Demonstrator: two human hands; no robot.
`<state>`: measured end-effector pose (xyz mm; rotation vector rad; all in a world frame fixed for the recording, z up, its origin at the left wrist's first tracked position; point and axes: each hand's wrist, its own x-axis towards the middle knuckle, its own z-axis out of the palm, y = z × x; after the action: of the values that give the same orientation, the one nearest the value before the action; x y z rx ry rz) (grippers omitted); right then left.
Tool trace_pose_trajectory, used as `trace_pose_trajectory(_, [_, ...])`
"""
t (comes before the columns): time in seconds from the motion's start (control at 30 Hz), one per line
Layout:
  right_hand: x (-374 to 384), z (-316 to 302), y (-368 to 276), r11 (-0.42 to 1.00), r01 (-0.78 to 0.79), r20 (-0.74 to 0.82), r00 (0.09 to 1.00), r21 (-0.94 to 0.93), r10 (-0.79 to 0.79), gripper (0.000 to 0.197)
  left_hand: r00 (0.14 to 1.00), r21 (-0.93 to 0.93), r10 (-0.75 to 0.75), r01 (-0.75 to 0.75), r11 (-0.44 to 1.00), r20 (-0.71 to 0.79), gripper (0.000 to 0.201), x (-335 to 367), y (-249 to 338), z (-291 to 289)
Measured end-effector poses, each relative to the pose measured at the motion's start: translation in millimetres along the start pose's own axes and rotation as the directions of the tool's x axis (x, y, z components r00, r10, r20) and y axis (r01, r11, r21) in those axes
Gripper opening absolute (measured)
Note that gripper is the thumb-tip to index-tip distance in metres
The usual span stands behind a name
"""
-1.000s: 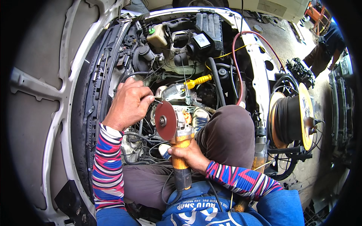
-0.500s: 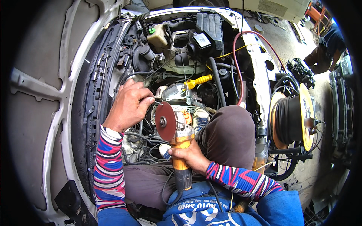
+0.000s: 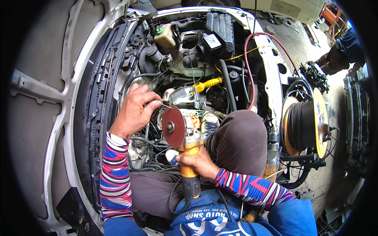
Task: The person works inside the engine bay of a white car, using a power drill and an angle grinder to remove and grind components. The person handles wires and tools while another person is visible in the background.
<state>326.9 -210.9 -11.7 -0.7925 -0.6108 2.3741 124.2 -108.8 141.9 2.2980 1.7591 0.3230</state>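
An angle grinder point(image 3: 189, 167) stands head-up in the right hand point(image 3: 200, 163), whose fingers are wrapped round its yellow body. Its reddish abrasive disc point(image 3: 173, 131) lies above that hand, just to the right of the left hand point(image 3: 136, 108). The left hand is closed in a pinch, thumb against fingers, on a thin metal piece point(image 3: 168, 106) at the disc's upper edge; whether the two touch, or whether the disc is spinning, I cannot tell.

A snatch looks like the main danger: a running disc catching the piece could twist it loose or pull the fingertips in, since the grip is so short and bare. A one-handed hold could let the grinder kick towards the right knee point(image 3: 240, 139), close beside the right hand. The power cord point(image 3: 171, 201), looped below that hand, could snag.

Beyond the left hand, up and right, is a yellow handle point(image 3: 210, 84); a cable reel point(image 3: 322, 126) stands well right of the right hand.
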Motion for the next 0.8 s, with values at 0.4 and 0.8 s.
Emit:
trace_pose_trajectory(0.4, [-1,1,-3,0.999,-0.039,-0.014,0.999,0.002,0.039,0.046,1.0,0.027,0.007,-0.008,1.0,0.015,0.01,-4,-7,-8])
trace_pose_trajectory(0.8, [-1,4,-4,1.0,0.004,-0.02,1.0,-0.029,-0.005,0.041,0.999,0.098,0.035,-0.038,0.994,0.031,0.01,5,-1,-8])
